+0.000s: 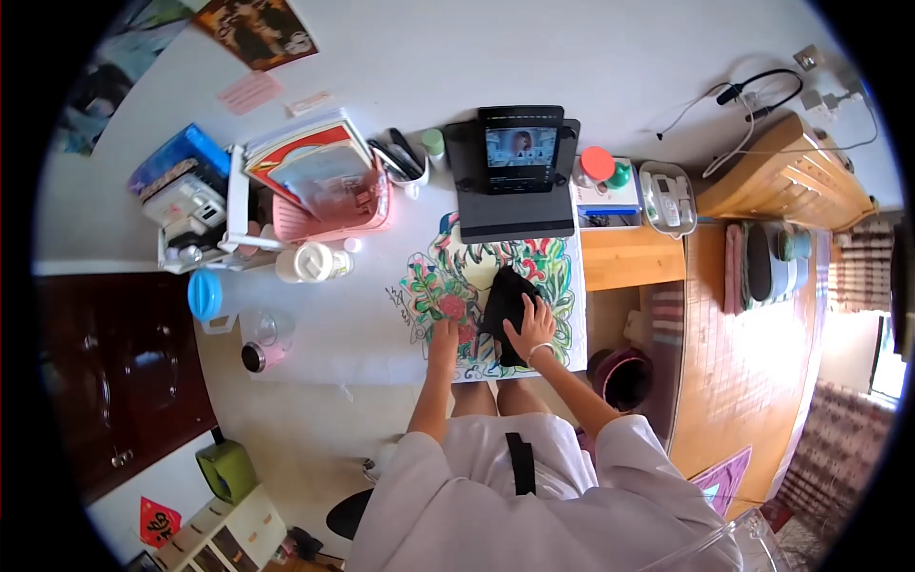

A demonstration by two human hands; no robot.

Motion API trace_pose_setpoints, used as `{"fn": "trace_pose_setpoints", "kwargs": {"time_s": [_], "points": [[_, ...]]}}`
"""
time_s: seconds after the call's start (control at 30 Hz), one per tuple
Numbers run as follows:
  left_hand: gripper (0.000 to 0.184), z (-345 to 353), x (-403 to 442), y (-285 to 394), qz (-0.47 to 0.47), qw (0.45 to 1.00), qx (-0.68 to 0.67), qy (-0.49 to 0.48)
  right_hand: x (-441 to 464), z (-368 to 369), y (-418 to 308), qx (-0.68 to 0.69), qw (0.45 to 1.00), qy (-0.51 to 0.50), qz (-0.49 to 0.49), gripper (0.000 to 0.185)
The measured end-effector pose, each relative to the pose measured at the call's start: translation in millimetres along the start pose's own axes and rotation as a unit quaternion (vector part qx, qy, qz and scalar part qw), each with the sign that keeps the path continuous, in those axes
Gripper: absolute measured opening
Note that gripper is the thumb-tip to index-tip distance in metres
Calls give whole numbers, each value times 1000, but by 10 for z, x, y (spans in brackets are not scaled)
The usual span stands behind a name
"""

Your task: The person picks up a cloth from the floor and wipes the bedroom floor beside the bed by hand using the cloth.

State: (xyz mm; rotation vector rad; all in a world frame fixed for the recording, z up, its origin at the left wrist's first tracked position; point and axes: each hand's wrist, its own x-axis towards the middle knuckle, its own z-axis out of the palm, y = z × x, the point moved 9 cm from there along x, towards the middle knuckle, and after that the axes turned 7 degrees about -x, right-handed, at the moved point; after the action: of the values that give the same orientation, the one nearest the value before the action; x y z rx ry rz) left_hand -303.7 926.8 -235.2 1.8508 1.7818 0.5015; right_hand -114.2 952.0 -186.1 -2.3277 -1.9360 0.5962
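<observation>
A black cloth-like item (509, 303) lies bunched on a colourful drawing (553, 262) at the desk's front part. My right hand (530, 329) rests on the right side of the black item, its fingers spread. On the drawing's left part, beside a red flower, is my left hand (444, 336); its fingers point down toward the paper and are too small to make out. Behind the drawing stands a tablet (521, 148) in a dark case, its screen lit.
A pink basket (334, 214) with papers, a white mug (410, 176), a white jar (315, 262) and a pink-based bottle (262, 351) stand left. At right are a box with a red lid (597, 163), a clear container (667, 197) and a wooden bed (729, 362).
</observation>
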Motion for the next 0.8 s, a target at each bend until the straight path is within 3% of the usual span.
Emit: {"fn": "trace_pose_setpoints", "kwargs": {"time_s": [0.03, 0.07, 0.17, 0.2, 0.23, 0.27, 0.33, 0.37, 0.47, 0.5, 0.63, 0.67, 0.73, 0.8], "points": [[21, 28, 11, -4, 0, 1000, -9, -22, -57, -175, -60, 32, 997, 69, -19, 55], [21, 23, 16, 7, 7, 999, -12, -29, -114, -242, -74, 30, 997, 70, -9, 55], [3, -194, 93, 115, -13, 993, -98, 71, -297, -609, -232, 189, 969, 134, -79, 31], [3, -115, 72, 195, 1, 993, -103, 62, -363, -638, -301, 207, 961, 137, -124, 30], [4, 139, -22, 160, -60, 953, -297, -23, -411, -582, -324, 257, 954, 80, -133, 28], [5, 430, -128, 205, -123, 866, -472, -111, -480, -529, -347, 308, 940, 23, -142, 26], [3, 214, -525, 865, -386, 640, -621, -237, -722, -455, -237, 253, 956, 35, -144, 20], [5, 402, -733, 783, -435, 580, -639, -258, -822, -374, -93, 337, 940, 6, -59, 15], [13, 614, -1282, 740, -545, 428, -642, -327, -1194, -209, 183, 366, 931, -7, 8, 15], [9, 458, -1254, 939, -538, 426, -639, -348, -1340, -118, 264, 569, 812, -50, 118, 15], [9, 574, -1541, 1173, -551, 415, -570, -446, -1675, -261, 574, 512, 849, 22, 124, 12], [9, 605, -1546, 1237, -550, 420, -560, -455, -1726, -271, 664, 516, 846, 33, 132, 12], [11, 638, -1567, 1498, -539, 417, -541, -493, -1898, -238, 959, 571, 787, 45, 231, 11], [12, 741, -1587, 1610, -526, 446, -520, -504, -2055, -63, 1341, 533, 799, 82, 266, 13]]}}
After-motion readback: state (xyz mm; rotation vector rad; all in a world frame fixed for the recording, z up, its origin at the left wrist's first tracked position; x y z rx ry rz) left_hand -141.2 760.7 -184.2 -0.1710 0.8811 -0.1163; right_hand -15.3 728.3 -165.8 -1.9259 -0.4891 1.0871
